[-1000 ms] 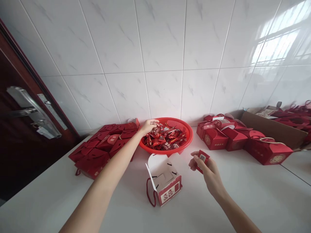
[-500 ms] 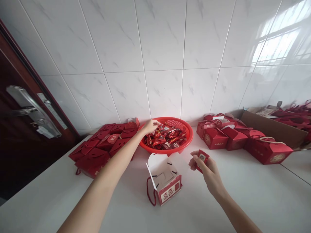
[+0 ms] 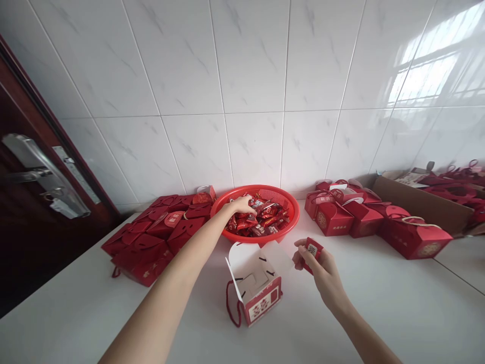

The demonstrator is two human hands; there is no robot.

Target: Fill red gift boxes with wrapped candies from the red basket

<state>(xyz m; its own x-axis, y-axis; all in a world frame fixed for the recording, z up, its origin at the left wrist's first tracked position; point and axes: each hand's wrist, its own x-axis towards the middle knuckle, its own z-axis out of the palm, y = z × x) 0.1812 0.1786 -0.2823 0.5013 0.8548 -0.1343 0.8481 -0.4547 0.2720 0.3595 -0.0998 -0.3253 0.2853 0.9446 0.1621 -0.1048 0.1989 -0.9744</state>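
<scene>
My left hand (image 3: 241, 205) reaches into a red plastic basket (image 3: 294, 222) of wrapped candies (image 3: 270, 218). Its thumb and fingers curl round a candy at the left of the heap, and the fingertips are partly hidden. In my right hand (image 3: 320, 263), a small flat red packet (image 3: 313, 251) with a pale printed label is pinched between thumb and fingers, above the table. Between my forearms stands an open gift box (image 3: 261, 306), red and white outside and white inside, its flaps up and a dark red cord handle (image 3: 229, 308) hanging at its left.
Closed red gift boxes (image 3: 149, 247) are packed together at the left, partly behind my left forearm. More red boxes (image 3: 333, 218) stand at the right, beside a cardboard carton (image 3: 424, 199) of flat red pieces. Behind is a tiled wall (image 3: 253, 146); a door handle (image 3: 34, 172) is far left.
My left hand has moved right and lower into the candies. My right hand still holds the red packet, in nearly the same place. The view has shifted slightly.
</scene>
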